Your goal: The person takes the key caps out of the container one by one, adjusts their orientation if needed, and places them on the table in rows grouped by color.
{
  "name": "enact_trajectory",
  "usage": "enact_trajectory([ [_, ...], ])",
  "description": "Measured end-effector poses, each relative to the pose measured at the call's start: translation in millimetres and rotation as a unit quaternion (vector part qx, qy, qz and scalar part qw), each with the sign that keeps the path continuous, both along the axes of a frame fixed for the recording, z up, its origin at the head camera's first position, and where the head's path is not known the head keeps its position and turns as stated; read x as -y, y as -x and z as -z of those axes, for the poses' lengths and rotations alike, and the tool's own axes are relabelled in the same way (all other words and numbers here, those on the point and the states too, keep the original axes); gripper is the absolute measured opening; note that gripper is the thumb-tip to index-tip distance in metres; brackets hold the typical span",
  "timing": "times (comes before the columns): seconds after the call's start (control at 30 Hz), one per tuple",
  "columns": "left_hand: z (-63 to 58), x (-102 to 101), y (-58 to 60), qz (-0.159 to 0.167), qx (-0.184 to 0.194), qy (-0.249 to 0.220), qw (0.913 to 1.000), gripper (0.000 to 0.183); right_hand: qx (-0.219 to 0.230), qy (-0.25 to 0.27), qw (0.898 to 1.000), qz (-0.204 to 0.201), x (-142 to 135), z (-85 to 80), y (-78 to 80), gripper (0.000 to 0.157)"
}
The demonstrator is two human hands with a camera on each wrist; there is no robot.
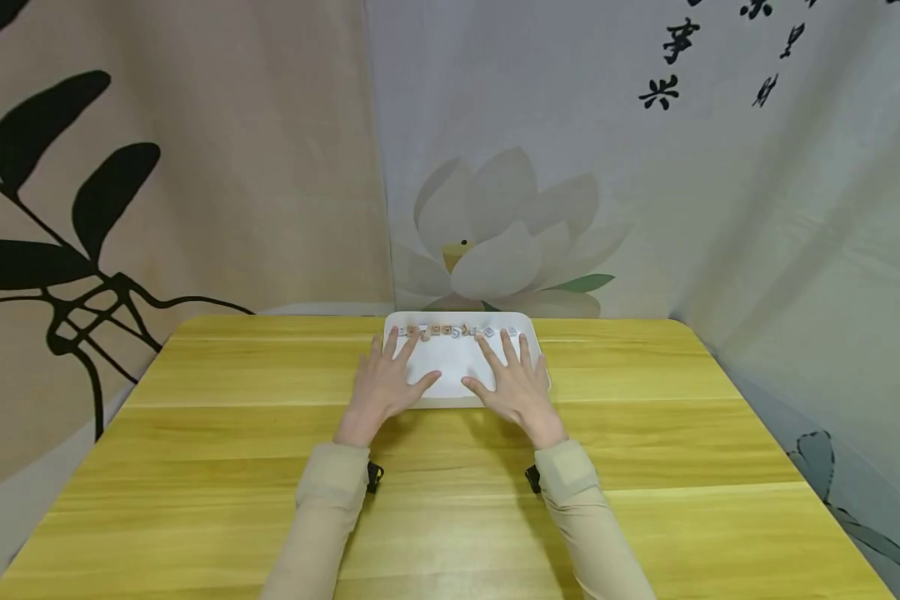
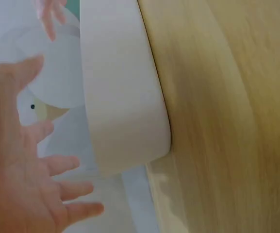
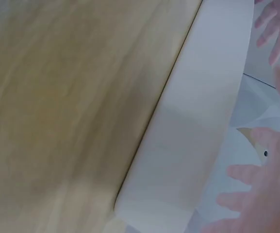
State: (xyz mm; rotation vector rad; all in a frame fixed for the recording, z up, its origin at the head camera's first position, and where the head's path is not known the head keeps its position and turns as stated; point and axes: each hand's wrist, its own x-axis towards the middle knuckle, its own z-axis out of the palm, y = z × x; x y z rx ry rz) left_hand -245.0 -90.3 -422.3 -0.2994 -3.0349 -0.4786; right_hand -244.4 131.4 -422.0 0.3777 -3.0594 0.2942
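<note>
A white rectangular tray [image 1: 450, 367] stands at the far edge of the table, with a row of small pieces [image 1: 447, 330], some orange-brown and some grey-white, along its far side. My left hand [image 1: 387, 379] is spread over the tray's left part, its fingers straight and pointing away. Over the right part, my right hand [image 1: 516, 383] is spread the same way, thumb toward the middle. In the left wrist view, the left hand [image 2: 28, 155] is above the tray's side wall [image 2: 120, 87]. The right wrist view shows the right hand [image 3: 263, 179] above that wall too. Neither hand holds anything.
The wooden table [image 1: 450, 517] stretches to both sides and toward me. Behind it hang printed curtains [image 1: 270, 167] with a lotus flower [image 1: 510, 233] and dark leaves. Small black devices [image 1: 375, 477] sit at both wrists.
</note>
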Motion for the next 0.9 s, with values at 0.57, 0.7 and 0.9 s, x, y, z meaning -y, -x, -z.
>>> enact_trajectory([
  [0.57, 20.1, 35, 54.4, -0.078, 0.066, -0.279, 0.9549, 0.054, 0.005, 0.237, 0.967, -0.090, -19, 9.5, 23.6, 0.050],
  [0.7, 21.3, 40, 55.6, -0.072, 0.086, -0.293, 0.9496, 0.053, 0.016, 0.251, 0.960, -0.119, -23, 0.0, 36.6, 0.040],
  [0.9, 19.8, 43, 52.5, -0.064, 0.135, -0.305, 0.9406, 0.060, 0.061, 0.267, 0.951, -0.147, -24, -21.8, 58.4, 0.032],
])
